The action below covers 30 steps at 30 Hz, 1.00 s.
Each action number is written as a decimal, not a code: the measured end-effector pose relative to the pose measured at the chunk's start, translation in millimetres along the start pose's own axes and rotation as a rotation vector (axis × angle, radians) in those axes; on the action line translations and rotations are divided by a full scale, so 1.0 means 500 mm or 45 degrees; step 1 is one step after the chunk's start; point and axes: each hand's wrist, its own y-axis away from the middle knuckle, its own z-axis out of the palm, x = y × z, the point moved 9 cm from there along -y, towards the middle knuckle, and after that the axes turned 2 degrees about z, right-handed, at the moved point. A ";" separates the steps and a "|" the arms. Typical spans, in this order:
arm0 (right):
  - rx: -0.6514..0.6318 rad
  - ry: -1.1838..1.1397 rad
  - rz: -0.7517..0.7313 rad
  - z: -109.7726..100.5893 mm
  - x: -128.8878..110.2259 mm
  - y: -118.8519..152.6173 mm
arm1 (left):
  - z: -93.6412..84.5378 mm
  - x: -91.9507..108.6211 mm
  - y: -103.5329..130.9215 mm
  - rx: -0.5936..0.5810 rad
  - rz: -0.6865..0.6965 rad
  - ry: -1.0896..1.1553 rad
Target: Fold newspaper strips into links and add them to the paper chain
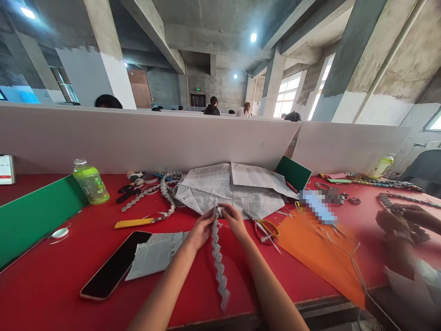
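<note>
- Grey printed paper, folded into a zigzag chain point(217, 255), runs from between my fingers toward the near edge of the red worktop point(62, 280); I can't tell whether its near end rests there or hangs just above.
- If I pull my hands apart too hard, I think the folds at the far end could slip loose or the thin paper could tear, since both grips meet at that one spot.
- That loose near end could also catch on my forearms, as it lies between them.
- Scissors point(272, 224) with yellow handles lie near, just right of my right wrist; a careless sweep that way might knock them or nick my skin.
- A newspaper sheet point(210, 184) spreads on the far side, and a smaller paper piece point(156, 255) touches the phone point(115, 265) on the left; an elbow drifting left could crease that piece.
- My left hand point(203, 226) is nearly closed, thumb and fingers pinching the chain's far end.
- My right hand point(232, 218) is curled in from the other side, its fingertips closed on the same end.
- Farther right, beyond the orange sheet point(310, 262), another person's hands point(396, 223) are at work, well apart from mine.
</note>
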 end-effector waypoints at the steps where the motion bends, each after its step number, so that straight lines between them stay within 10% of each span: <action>1: -0.004 -0.022 0.013 0.000 0.002 0.000 | 0.001 0.000 0.001 0.001 0.000 0.006; 30: 0.174 0.341 -0.170 -0.012 -0.047 0.014 | -0.009 0.007 0.005 0.154 0.085 -0.138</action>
